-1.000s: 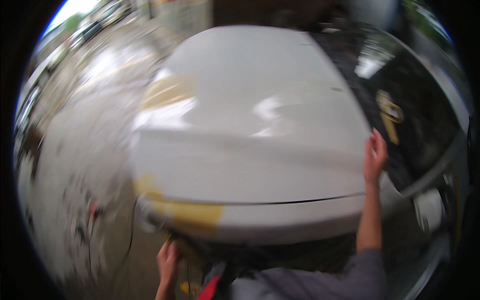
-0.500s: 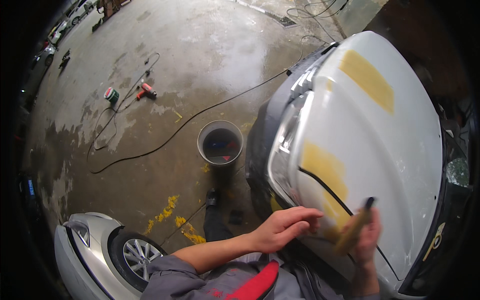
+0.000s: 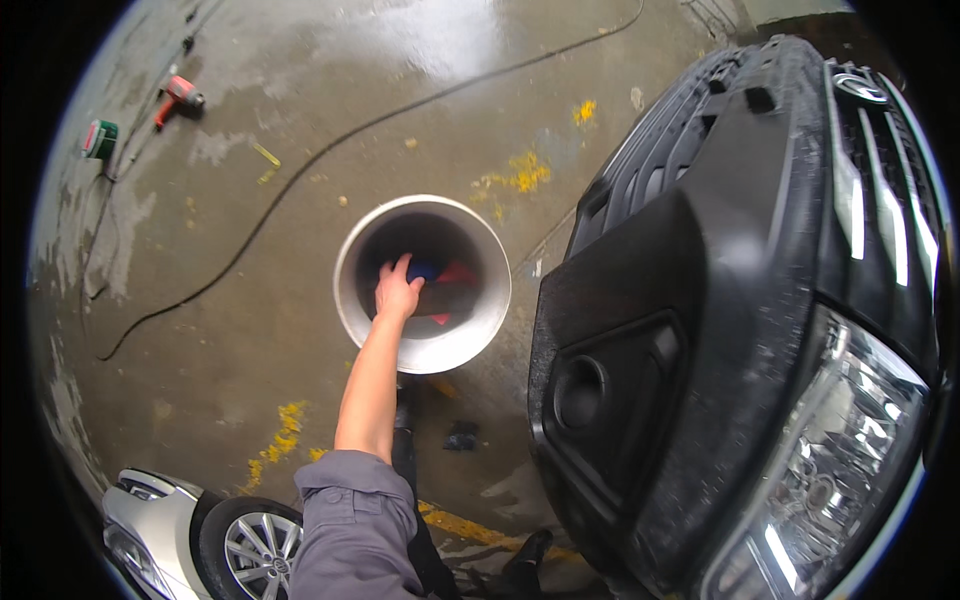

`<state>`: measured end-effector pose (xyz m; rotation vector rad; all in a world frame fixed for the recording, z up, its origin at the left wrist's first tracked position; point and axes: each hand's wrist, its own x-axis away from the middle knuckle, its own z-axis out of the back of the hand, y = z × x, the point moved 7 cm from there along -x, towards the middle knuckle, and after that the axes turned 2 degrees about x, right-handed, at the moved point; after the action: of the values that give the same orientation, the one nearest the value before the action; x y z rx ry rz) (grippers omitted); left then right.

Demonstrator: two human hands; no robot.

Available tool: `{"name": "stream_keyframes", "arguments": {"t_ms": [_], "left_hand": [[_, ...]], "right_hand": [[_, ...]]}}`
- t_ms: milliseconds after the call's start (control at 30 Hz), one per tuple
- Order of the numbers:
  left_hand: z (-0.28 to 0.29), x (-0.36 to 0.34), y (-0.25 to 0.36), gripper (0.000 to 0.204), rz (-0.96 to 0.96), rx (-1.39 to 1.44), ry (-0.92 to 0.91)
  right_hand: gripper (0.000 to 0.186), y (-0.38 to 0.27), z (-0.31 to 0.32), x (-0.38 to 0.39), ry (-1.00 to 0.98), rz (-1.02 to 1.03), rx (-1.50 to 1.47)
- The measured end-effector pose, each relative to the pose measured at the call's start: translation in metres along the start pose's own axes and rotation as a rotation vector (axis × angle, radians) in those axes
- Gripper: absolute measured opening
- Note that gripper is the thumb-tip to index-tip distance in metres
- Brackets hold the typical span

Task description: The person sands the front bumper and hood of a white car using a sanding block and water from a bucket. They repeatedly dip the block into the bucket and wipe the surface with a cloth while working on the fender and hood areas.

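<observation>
My left hand reaches down inside a round whitish bucket that holds dark water. Its fingers are apart, with thumb and forefinger on either side of a blue thing in the bucket; whether they touch it is hard to tell. Beside the blue thing lie red pieces, partly under the water, their kind unclear. My right hand is out of sight.
On the right stands a vehicle's black front bumper with its headlight. A black cable curves across the wet floor. A red-black power tool and a green-white tub lie far left; a silver car is near left.
My left hand has gone from beside the hood into the bucket. My right hand, which held a yellowish-brown block over the hood, has left the view. The view has swung toward the bucket and bumper.
</observation>
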<state>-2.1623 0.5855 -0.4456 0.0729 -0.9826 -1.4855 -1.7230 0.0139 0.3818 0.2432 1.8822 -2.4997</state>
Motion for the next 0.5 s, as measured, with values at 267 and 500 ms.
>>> {"name": "stream_keyframes", "arguments": {"t_ms": [267,500], "left_hand": [[-0.045,-0.023,-0.056,0.037,0.112,0.071,0.102],[0.04,0.078,-0.015,0.035,0.1,0.27,0.204]], "right_hand": [[0.042,-0.016,0.01,0.009,0.035,-0.005,-0.01],[0.044,0.003,0.011,0.035,-0.212,-0.09,-0.397]]}}
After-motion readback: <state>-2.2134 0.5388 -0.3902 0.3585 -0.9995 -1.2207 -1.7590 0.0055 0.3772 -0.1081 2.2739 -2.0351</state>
